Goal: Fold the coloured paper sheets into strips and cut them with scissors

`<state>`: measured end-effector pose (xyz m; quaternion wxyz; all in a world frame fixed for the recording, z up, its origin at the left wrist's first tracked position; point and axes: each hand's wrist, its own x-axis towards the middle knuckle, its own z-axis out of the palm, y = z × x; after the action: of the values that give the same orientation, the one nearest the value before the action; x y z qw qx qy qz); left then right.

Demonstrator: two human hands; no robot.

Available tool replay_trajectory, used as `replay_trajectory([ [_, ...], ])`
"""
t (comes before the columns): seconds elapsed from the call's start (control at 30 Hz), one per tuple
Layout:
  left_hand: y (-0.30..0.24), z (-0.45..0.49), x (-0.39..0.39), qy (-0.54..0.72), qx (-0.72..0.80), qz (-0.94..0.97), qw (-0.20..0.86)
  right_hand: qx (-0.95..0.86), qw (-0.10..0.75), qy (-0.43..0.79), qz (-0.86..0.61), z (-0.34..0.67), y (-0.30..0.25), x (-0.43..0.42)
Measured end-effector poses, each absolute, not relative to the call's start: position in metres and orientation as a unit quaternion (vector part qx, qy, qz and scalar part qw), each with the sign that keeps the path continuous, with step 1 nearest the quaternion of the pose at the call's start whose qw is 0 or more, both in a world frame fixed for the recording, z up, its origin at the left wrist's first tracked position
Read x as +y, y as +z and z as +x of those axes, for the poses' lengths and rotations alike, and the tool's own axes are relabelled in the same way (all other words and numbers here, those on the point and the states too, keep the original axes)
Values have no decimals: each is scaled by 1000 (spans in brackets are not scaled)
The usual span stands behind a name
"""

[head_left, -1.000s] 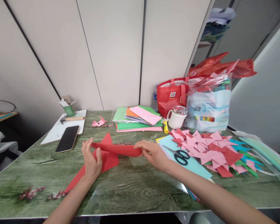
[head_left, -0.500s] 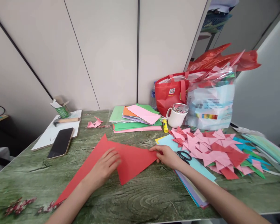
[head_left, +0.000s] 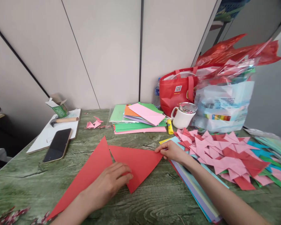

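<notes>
Two pieces of red paper lie on the tabletop, parted by a narrow gap at their upper ends. A long red triangle (head_left: 84, 175) is on the left, its lower part beside my left forearm. Over the lower left of the other piece, a red paper sheet (head_left: 135, 162), rests my left hand (head_left: 113, 178), open with fingers loosely bent. My right hand (head_left: 172, 151) pinches that sheet's right corner between thumb and fingers. Beneath my right forearm is a stack of coloured paper (head_left: 196, 187); the scissors on it are almost wholly hidden.
Folded pink and red paper pieces (head_left: 224, 153) are heaped at right. Behind stand a white mug (head_left: 184, 118), glue stick (head_left: 170, 126), red bag (head_left: 175, 93) and paper pile (head_left: 140, 123). A phone (head_left: 57, 145) and hammer (head_left: 64, 120) lie at left.
The right red sheet has separated from the triangle at the top, leaving a gap. My left hand has moved right and slightly down; my right hand keeps its corner. The view has shifted slightly.
</notes>
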<state>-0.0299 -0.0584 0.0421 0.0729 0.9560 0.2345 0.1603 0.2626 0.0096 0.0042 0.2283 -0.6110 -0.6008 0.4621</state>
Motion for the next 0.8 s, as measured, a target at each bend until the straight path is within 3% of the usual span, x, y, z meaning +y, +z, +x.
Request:
replay_trajectory([
  [0.2,52,-23,-57,120,208,968,68,-555,240,514,-608,266,5,13],
  [0.37,41,-21,-49,237,206,946,79,-547,243,532,-599,268,6,13],
  [0.5,42,-16,-44,311,314,866,232,-586,229,519,-579,266,7,11],
  [0.63,57,-5,-43,267,446,746,417,-650,225,479,-545,263,7,7],
  [0.8,62,5,-34,248,519,640,509,-788,209,288,-502,262,9,1],
])
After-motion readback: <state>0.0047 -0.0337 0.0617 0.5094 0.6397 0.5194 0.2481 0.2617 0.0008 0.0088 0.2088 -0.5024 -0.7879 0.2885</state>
